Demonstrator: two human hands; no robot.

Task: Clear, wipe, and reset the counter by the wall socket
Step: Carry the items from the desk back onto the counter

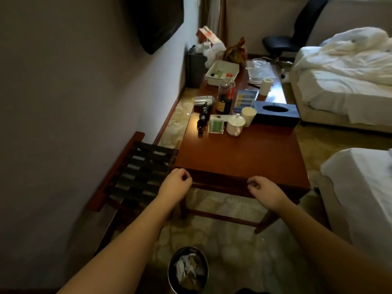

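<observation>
Empty-handed, both: left hand (177, 181) and right hand (263, 188) hang loosely curled just short of the counter (239, 155), near its front edge; contact cannot be told. Head view: near half of the top bare, clutter crowded farther back — hair dryer (203, 105), dark bottle (225, 97), lidded cup (235, 125), paper cup (249, 115), tissue box (275, 112), white tray (221, 72). Waste bin (187, 270) below, handy for rubbish. Clearing looks not yet begun. No wall socket visible.
</observation>
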